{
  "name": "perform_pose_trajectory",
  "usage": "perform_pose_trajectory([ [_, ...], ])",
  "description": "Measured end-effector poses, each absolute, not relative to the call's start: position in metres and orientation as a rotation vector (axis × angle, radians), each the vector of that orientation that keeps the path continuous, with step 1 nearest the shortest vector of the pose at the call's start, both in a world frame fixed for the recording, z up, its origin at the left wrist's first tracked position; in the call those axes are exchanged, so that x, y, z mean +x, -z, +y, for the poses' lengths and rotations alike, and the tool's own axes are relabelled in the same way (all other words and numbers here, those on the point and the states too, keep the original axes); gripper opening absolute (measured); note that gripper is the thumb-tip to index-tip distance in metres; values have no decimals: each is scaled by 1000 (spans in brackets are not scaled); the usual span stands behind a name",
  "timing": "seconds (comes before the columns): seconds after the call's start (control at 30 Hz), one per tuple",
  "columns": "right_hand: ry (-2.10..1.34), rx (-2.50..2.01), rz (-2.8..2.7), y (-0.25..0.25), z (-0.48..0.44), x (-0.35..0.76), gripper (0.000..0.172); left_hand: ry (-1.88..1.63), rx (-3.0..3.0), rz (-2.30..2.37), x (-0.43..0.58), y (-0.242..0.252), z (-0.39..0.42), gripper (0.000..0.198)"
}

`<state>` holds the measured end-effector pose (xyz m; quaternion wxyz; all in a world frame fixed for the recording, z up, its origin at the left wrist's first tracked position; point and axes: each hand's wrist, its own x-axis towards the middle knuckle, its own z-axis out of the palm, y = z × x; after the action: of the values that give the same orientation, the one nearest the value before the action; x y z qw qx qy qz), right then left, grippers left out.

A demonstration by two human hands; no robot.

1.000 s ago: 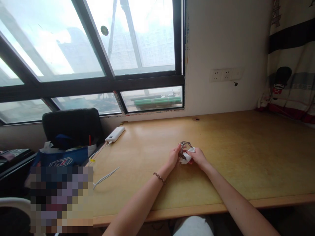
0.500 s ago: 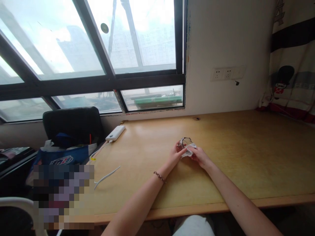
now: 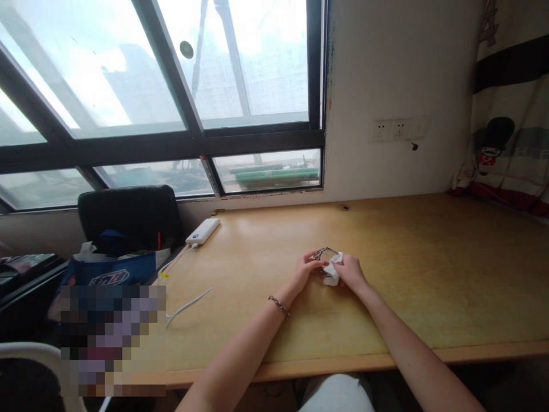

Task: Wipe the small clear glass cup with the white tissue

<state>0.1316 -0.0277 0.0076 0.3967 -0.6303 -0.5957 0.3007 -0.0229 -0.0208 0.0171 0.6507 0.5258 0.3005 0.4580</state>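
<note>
My left hand (image 3: 305,268) is closed on what looks like a pair of glasses (image 3: 327,250), thin and dark-rimmed, held just above the wooden table (image 3: 240,320). Much of the frame is hidden by my fingers. A crumpled white tissue (image 3: 331,277) is pinched in my right hand (image 3: 352,271) and lies against the near right side of the glasses. Both hands are close together over the middle of the table. Around my left wrist is a braided bracelet (image 3: 278,306).
A white power bank (image 3: 203,232) with a white cable (image 3: 189,308) lies along the table's left side. Left of the table, a blue bag (image 3: 107,269) rests by a black chair (image 3: 128,212). A window, wall sockets (image 3: 390,130) and a curtain (image 3: 510,114) stand behind.
My right hand has turned, its fingers now more curled around the tissue. The tissue has shifted and hangs lower. The glasses have tipped slightly down in my left hand.
</note>
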Motion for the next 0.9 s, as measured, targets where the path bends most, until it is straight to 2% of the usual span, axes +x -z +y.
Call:
perform_pose_trajectory([
  [0.1,-577,-1551,-1599,-13,-31,130,22,-1046,1166,743,-27,-12,-18,28],
  [0.2,-551,-1480,-1632,-17,-33,128,21,-1076,1145,774,-28,-9,-15,28],
  [0.47,-694,-1588,-1382,-19,-31,129,34,-1046,1183,710,-21,-16,-20,61],
  [0.6,-923,-1587,-1193,-9,-26,131,29,-1018,1236,642,-17,-19,-22,64],
  [0.77,-1338,-1367,-1058,-5,-25,129,25,-1023,1277,643,-16,-18,-21,63],
  [0.9,-1524,-1226,-1000,-10,-28,128,25,-1039,1308,696,-18,-12,-19,73],
])
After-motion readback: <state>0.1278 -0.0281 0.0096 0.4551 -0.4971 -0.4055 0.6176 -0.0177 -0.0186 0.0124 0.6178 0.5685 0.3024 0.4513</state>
